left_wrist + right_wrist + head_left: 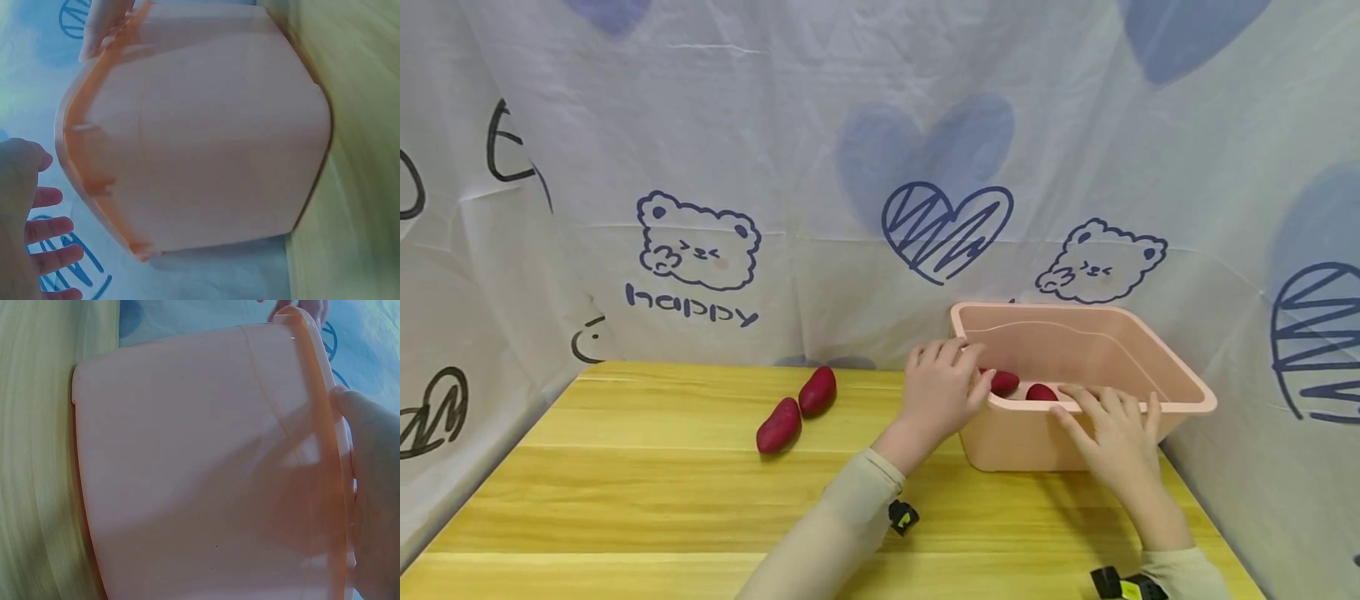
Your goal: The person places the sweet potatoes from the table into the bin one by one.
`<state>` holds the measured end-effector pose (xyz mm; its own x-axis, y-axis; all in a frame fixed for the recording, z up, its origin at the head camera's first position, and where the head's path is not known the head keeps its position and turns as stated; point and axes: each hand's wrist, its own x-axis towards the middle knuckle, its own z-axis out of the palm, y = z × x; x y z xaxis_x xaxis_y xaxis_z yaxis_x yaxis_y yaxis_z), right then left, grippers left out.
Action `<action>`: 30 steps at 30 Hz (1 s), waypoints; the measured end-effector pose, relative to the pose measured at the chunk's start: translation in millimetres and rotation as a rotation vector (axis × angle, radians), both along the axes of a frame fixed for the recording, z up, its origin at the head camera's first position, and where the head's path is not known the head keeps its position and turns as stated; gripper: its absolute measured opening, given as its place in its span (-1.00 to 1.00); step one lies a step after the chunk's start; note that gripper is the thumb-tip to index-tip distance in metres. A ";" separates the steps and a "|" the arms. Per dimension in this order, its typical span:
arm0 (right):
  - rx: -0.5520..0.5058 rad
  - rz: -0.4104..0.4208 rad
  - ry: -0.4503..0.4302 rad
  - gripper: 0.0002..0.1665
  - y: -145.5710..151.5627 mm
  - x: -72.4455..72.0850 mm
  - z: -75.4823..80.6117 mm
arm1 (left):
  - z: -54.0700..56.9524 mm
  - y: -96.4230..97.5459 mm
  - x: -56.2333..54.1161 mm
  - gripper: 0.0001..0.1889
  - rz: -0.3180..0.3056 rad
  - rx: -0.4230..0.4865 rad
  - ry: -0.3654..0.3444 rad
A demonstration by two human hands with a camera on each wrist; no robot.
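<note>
A pink plastic bin [1030, 437] stands at the right of the table, with dark red sweet potatoes [1004, 382] partly visible inside. My left hand [942, 383] is over the bin's left front corner, fingers spread, nothing in them. In the left wrist view its fingers [53, 230] show apart from the rim. My right hand [1116, 442] reaches over the front rim with its fingers toward the inside. Its thumb [350, 403] lies right at the rim in the right wrist view. Two more sweet potatoes [779, 426] lie on the table, left of the bin.
The wooden table [647, 492] backs onto a white cloth [820, 150] printed with hearts and bears. The cloth also hangs at both sides, close to the bin's right. Each wrist wears a small black camera [902, 517].
</note>
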<state>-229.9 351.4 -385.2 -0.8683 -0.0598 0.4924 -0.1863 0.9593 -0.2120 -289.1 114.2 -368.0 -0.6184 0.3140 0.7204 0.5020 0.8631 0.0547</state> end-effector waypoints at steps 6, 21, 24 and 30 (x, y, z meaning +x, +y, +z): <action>0.004 0.001 0.013 -0.45 0.8 0.0 -0.5 | -9.0 -15.2 3.8 -0.59 0.010 0.017 -0.053; -0.001 0.015 0.029 -0.47 1.7 -1.3 -4.4 | -32.3 -57.6 8.7 -0.54 0.062 0.049 -0.152; -0.001 0.017 0.032 -0.47 2.2 -1.9 -5.3 | -35.8 -66.4 9.0 -0.52 0.082 0.048 -0.181; -0.005 0.014 0.033 -0.45 1.9 -3.0 -4.9 | -41.0 -84.4 8.6 -0.48 0.140 0.011 -0.251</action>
<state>-232.9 353.2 -390.2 -0.8506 -0.0695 0.5213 -0.2068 0.9556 -0.2100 -280.6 29.8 -409.0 -0.8145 0.2061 0.5423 0.3476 0.9218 0.1718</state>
